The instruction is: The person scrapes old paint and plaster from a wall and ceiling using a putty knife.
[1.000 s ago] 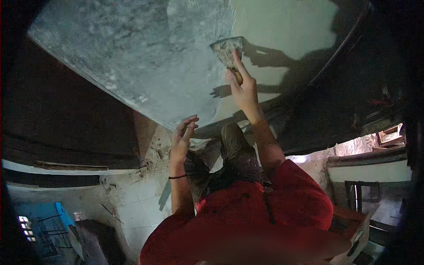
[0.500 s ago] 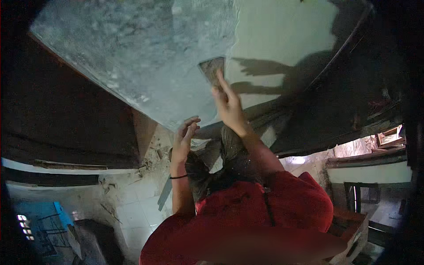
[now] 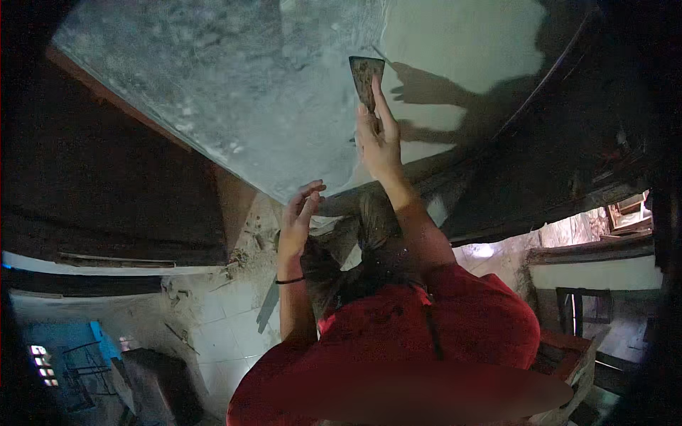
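In front of me is a broad flat surface (image 3: pixel 234 92), mottled grey over most of its left part and smooth pale green at the right, with a ragged line between. My right hand (image 3: pixel 379 145) grips a putty knife (image 3: pixel 365 74) with a wide, stained blade. Its forefinger lies stretched along the blade, which points away from me near that ragged line. Whether the blade's edge touches the surface cannot be made out. My left hand (image 3: pixel 300 220) is held by the surface's near corner, thumb and fingers apart, holding nothing.
Shadows (image 3: pixel 440 96) of my hands and upper body fall on the pale part. Debris (image 3: pixel 245 245) lies on the light tiled floor (image 3: pixel 231 305). A dark piece of furniture (image 3: pixel 160 383) stands at lower left, and a wooden item (image 3: pixel 572 351) at lower right.
My right hand has moved the putty knife farther away and slightly right, and its blade has turned to point straighter ahead. My left hand has hardly moved.
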Motion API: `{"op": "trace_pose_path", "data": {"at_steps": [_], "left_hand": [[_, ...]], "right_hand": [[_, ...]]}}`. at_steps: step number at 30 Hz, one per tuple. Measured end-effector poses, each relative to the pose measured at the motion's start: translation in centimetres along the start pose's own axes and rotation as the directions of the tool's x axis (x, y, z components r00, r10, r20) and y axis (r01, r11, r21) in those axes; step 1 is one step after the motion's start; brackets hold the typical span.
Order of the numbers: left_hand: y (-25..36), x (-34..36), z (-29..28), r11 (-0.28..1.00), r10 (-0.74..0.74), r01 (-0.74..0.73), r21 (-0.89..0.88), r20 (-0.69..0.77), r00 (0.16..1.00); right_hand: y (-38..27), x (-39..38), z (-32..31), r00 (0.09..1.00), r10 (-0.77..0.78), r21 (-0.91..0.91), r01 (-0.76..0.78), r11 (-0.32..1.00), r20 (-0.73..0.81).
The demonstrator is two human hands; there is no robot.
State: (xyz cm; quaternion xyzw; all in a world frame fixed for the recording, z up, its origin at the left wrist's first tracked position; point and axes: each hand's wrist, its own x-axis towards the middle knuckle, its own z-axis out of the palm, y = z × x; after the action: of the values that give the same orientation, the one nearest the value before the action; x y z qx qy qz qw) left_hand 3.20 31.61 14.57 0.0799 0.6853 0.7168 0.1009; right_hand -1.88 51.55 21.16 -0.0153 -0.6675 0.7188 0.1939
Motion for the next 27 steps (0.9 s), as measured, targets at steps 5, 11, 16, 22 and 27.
{"op": "trace_pose_path", "data": {"at_steps": [5, 11, 16, 22, 27], "left_hand": [[-0.1, 0.2, 0.1, 1.000, 0.011, -0.011, -0.027, 0.005, 1.000], [0.4, -0.3, 0.4, 1.000, 0.019, -0.019, -0.017, 0.007, 1.000], [0.3, -0.4, 0.3, 0.999, -0.043, 0.043, -0.030, -0.015, 0.999], [0.9, -0.7, 0.6, 1.000, 0.009, -0.009, 0.013, -0.003, 1.000], [0.6, -0.3, 0.0, 1.000, 0.009, -0.009, 0.011, 0.012, 1.000]], "right_hand": [[4.4, 0.6, 0.5, 0.692, -0.718, -0.393, 0.683, 0.616, 0.077], [-0.2, 0.5, -0.5, 0.986, -0.155, 0.087, 0.160, 0.983, -0.057], [1.9, -1.2, 0.1, 0.991, -0.110, -0.037, 0.113, 0.993, 0.076], [2.3, -1.7, 0.9, 0.982, -0.163, 0.076, 0.155, 0.985, 0.101], [1.0, -0.2, 0.0, 0.984, -0.169, 0.135, 0.160, 0.978, 0.060]]}}
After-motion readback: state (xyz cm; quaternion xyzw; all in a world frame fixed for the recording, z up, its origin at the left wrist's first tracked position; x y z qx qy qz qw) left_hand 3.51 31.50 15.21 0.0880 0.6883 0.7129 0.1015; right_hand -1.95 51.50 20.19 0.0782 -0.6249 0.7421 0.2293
